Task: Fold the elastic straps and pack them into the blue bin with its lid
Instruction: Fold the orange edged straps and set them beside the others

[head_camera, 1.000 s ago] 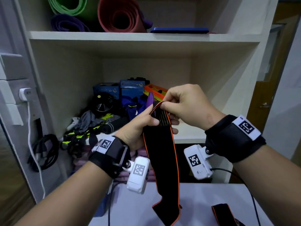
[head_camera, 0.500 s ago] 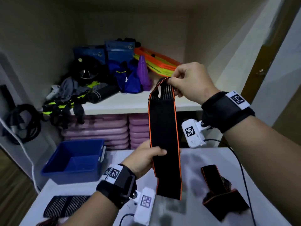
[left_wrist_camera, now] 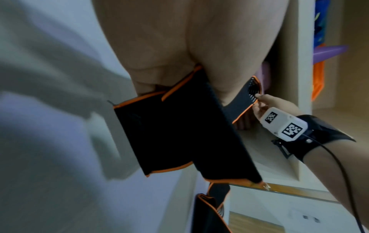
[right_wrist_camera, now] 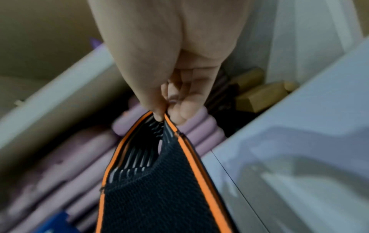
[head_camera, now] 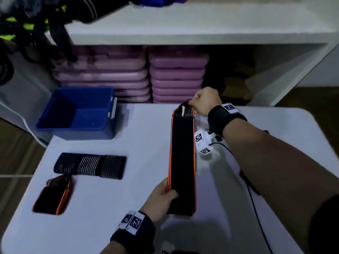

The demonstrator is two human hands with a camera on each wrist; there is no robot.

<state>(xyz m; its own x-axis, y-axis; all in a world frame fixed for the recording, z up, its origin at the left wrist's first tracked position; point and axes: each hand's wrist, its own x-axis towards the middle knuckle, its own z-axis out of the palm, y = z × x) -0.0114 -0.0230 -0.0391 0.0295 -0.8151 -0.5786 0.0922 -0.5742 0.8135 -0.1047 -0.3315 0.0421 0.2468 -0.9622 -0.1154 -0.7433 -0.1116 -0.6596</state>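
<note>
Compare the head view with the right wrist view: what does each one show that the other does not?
Only the head view shows the open blue bin, two folded straps on the table, and the left hand holding the strap's near end. Only the right wrist view shows the fingertips pinching the ribbed end closely. Both show the right hand and the orange-edged strap.

Black wristbands (head_camera: 226,118); white tagged camera blocks (head_camera: 202,142); black cable (head_camera: 256,204)
</note>
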